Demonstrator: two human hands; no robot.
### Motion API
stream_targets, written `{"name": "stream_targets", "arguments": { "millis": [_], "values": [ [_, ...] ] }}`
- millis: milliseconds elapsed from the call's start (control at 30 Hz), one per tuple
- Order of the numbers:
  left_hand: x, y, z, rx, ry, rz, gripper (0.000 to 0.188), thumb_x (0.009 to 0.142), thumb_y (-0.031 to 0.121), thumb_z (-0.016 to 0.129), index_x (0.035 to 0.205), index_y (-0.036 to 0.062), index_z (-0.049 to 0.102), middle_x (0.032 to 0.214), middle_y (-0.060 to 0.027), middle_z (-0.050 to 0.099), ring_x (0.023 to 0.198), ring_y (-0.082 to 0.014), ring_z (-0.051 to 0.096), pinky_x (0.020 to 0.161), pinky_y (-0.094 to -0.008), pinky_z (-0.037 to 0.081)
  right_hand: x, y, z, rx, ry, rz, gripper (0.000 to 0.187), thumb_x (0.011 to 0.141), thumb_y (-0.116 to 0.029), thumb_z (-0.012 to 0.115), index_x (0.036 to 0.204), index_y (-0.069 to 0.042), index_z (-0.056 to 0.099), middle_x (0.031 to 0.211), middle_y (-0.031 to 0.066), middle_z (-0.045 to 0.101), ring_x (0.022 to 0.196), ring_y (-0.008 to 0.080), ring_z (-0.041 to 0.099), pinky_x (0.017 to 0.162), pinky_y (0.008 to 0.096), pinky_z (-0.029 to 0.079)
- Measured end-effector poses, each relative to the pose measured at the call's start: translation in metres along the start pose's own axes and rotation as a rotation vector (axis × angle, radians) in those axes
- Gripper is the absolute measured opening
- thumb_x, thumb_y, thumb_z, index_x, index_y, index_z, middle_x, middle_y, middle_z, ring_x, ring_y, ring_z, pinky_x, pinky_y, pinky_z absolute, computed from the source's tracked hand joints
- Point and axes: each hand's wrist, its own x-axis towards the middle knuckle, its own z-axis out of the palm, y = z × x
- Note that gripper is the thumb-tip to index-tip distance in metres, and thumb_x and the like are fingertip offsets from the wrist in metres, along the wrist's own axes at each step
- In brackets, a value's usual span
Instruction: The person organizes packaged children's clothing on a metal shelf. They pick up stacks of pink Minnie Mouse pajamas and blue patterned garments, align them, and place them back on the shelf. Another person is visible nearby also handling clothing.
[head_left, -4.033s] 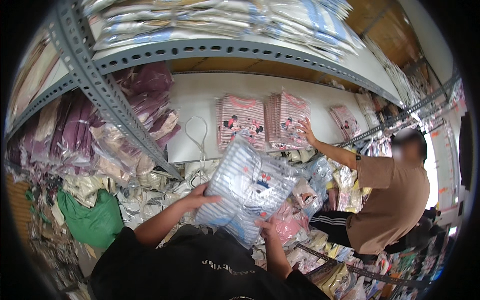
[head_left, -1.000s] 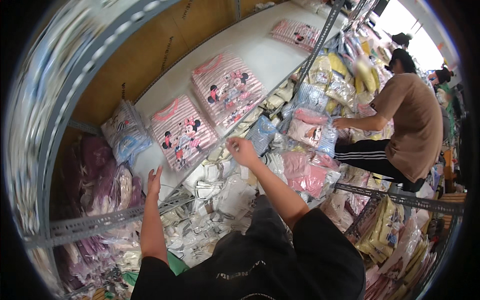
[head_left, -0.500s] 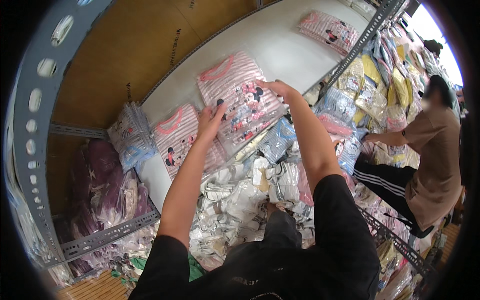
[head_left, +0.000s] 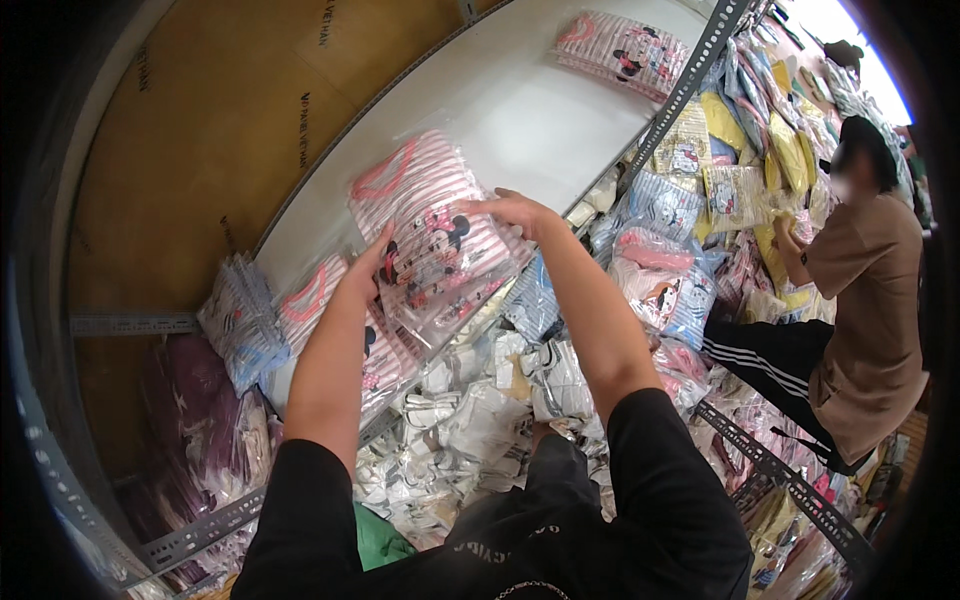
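A stack of pink-and-white striped garments (head_left: 425,190) in clear plastic bags, printed with cartoon mice, is between my hands over the white shelf (head_left: 480,100). My left hand (head_left: 370,265) grips its left edge, thumb uppermost. On the right side, my right hand (head_left: 508,212) is closed on the stack, its fingers over the top bag and the rest hidden. A second pile of similar bagged pink garments (head_left: 310,305) lies to the left, partly covered by my left forearm and the held stack.
Farther along the shelf sits another bagged pink stack (head_left: 625,52); blue striped bags (head_left: 245,320) stand at its left end. Perforated metal posts (head_left: 690,85) frame the shelf. Heaped white packages (head_left: 480,410) lie below. At right, a person in a brown shirt (head_left: 865,300) handles yellow bags.
The held stack has come nearer and left, now overlapping the neighbouring pile. Both hands have closed in on its sides. The other person's hand has risen to a yellow bag.
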Motion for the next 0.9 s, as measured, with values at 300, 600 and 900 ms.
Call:
{"name": "stream_targets", "arguments": {
  "millis": [300, 600, 900],
  "values": [
    [-0.018, -0.02, 0.037, -0.178, 0.043, 0.041, 0.09, 0.069, 0.069, 0.072, 0.13, 0.006, 0.053, 0.12, -0.0111, 0.062, 0.104, -0.0308, 0.06, 0.086, -0.0492, 0.052, 0.028, 0.039, -0.003, 0.061, -0.052, 0.068, 0.117, 0.059, -0.048, 0.088, 0.136, 0.019, 0.031, 0.129, 0.0298, 0.053, 0.114, 0.0323, 0.059, 0.094, 0.0377, 0.051],
    [-0.039, -0.039, 0.047, -0.391, -0.113, 0.162, 0.079, 0.072, 0.054, 0.079, 0.133, 0.0121, 0.051, 0.117, -0.0093, 0.061, 0.106, -0.0291, 0.059, 0.086, -0.0488, 0.052, -0.012, 0.018, -0.003, -0.02, -0.025, -0.073, 0.106, 0.057, -0.051, 0.086, 0.13, 0.015, 0.047, 0.129, 0.0259, 0.056, 0.124, 0.0312, 0.051, 0.105, 0.0364, 0.039],
    [-0.157, -0.092, -0.02, -0.375, -0.145, 0.394, 0.06, 0.086, 0.038, 0.07, 0.133, 0.007, 0.05, 0.122, -0.01, 0.06, 0.104, -0.0237, 0.06, 0.087, -0.041, 0.052, -0.218, -0.026, 0.111, 0.077, 0.109, -0.626, 0.104, 0.057, -0.024, 0.091, 0.139, 0.009, 0.036, 0.13, 0.0189, 0.055, 0.119, 0.0256, 0.054, 0.106, 0.0361, 0.04]
  ]
}}
